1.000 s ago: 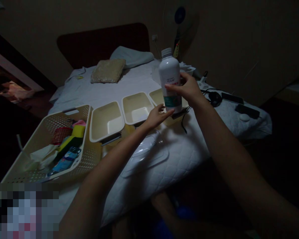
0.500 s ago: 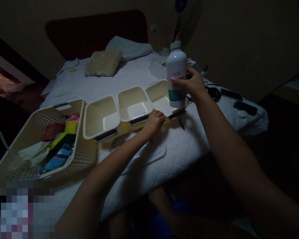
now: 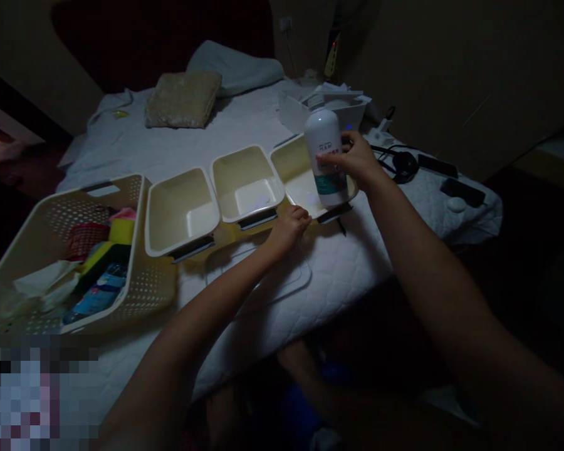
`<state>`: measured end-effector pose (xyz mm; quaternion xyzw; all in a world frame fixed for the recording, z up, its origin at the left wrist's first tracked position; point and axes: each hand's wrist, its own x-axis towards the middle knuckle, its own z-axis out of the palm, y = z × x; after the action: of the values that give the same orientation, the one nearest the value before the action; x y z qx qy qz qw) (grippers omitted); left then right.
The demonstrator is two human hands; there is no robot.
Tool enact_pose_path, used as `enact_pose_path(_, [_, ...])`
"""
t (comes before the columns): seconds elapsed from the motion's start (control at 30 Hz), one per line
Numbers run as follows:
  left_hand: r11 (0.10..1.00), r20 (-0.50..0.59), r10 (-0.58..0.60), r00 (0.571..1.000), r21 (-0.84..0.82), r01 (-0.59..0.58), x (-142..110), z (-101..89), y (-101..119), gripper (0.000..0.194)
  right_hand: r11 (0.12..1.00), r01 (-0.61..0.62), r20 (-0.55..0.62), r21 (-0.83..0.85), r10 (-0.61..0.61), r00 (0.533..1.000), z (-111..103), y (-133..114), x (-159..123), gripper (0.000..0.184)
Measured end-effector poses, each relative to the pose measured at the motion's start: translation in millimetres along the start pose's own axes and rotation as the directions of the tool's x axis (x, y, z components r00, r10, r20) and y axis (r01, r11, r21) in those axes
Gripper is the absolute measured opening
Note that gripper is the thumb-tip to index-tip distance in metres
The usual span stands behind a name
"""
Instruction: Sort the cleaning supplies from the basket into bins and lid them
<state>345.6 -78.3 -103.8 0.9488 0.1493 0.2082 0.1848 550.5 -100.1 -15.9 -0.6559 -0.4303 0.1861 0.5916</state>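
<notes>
So, at far left a holey cream basket (image 3: 153,275) is filled with odds and ends, a yellow sponge (image 3: 121,232) and a blue-labelled bottle (image 3: 98,294) included. Next to it, a left bin (image 3: 164,210) and a middle bin (image 3: 232,166) are lined up on the bed (image 3: 357,260), with a clear lid (image 3: 294,275) laid in front and partly covered by the left forearm. The left hand (image 3: 289,230) is placed by the near corner of the right bin (image 3: 287,166), fingers curled and bunched; whether the rim is actually being pinched can't be told. Over that right bin, a white bottle (image 3: 325,138) is held, cap up and leaned a bit left. It's gripped from the right side by the right hand (image 3: 360,161), thumb and fingers opened only as wide as the bottle's body and closed against it. Whether its base is supported by the bin can't be made out.
</notes>
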Motion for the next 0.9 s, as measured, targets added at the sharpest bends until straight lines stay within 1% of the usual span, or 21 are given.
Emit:
enact_pose_path(0.07, [1.0,0.011,0.006,1.0,0.015,-0.006,-0.5,0.1,1.9,0.031,0.999,-0.044,-0.013,-0.009,0.044,0.999,1.4,5.3,1.9,0.061])
enact_pose_path(0.17, [0.993,0.03,0.043,0.999,0.106,-0.046,-0.8,1.8,3.9,0.035,0.996,-0.09,-0.008,-0.018,0.09,0.996,6.2,12.6,4.5,0.058])
enact_pose_path(0.27, [0.978,0.025,0.108,0.994,0.177,-0.111,-1.9,5.0,3.8,0.033,0.989,-0.133,0.008,-0.07,0.134,0.991,12.1,20.5,6.3,0.057])
enact_pose_path(0.4, [0.941,0.013,0.197,0.98,0.28,-0.193,-5.1,8.7,2.6,0.027,0.956,-0.218,-0.022,-0.195,0.218,0.976,18.0,28.4,4.0,0.056])
enact_pose_path(0.47, [0.916,0.022,0.23,0.973,0.332,-0.224,-6.7,9.1,2.8,0.028,0.939,-0.273,-0.044,-0.211,0.27,0.962,18.9,29.6,1.6,0.054])
enact_pose_path(0.53, [0.904,0.025,0.245,0.969,0.356,-0.237,-7.5,8.6,3.3,0.03,0.93,-0.299,-0.057,-0.214,0.293,0.954,18.3,30.2,0.6,0.052])
enact_pose_path(0.7, [0.911,-0.002,0.248,0.969,0.34,-0.232,-5.9,7.2,3.1,0.029,0.917,-0.276,-0.062,-0.289,0.27,0.961,14.0,38.8,9.1,0.056])
enact_pose_path(0.9, [0.881,-0.005,0.292,0.957,0.39,-0.267,-2.4,7.5,0.5,0.029,0.872,-0.2,-0.073,-0.447,0.188,0.98,16.0,52.2,17.6,0.058])
